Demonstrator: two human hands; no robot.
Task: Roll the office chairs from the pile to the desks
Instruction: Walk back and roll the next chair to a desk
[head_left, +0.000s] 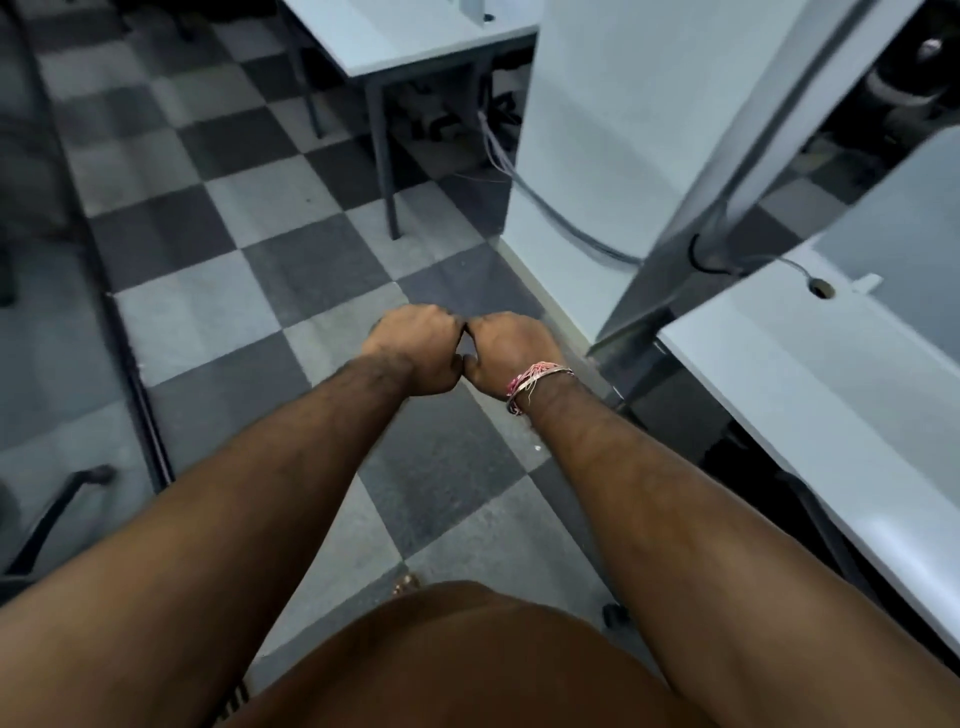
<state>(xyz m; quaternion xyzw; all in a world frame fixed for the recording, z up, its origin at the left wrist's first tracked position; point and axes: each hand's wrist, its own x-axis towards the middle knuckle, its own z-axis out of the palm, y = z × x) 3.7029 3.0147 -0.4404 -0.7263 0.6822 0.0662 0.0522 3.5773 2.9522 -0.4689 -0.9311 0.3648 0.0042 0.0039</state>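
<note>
— Where are your hands right now?

— Out in front of me, both arms stretched straight over the checkered floor (218, 322). My left hand (415, 348) and my right hand (506, 353) are pressed knuckle to knuckle, fingers curled under into fists. I hold nothing in either; there is only bare carpet tile beneath them. The right one has a thread wristband (530, 382) just behind it.

— So no chair in your grip?

— None. The nearest chair (52, 514) shows only as a dark armrest and a bit of frame at the low left edge, well off to the left of my left arm, on the far side of a dark floor strip (137, 374). My left hand is the nearer one to it. (How the chair faces I cannot tell; too little of it shows.)

— And the desks?

— A white desk (810, 374) runs along my right, close by my right forearm, its long edge slanting away from me. Beyond my fists stands a white partition (613, 130), and past that, farther up, another desk (395, 41) on grey legs with cables hanging under it. There are dark blurred shapes at the far left that may be more chairs; I can't say for sure.

— What does the next move turn on?

— I judge it's a turn to the left: the chair lies that way, the desks lie right and ahead, so I'd have to unclench and reach across.
</note>
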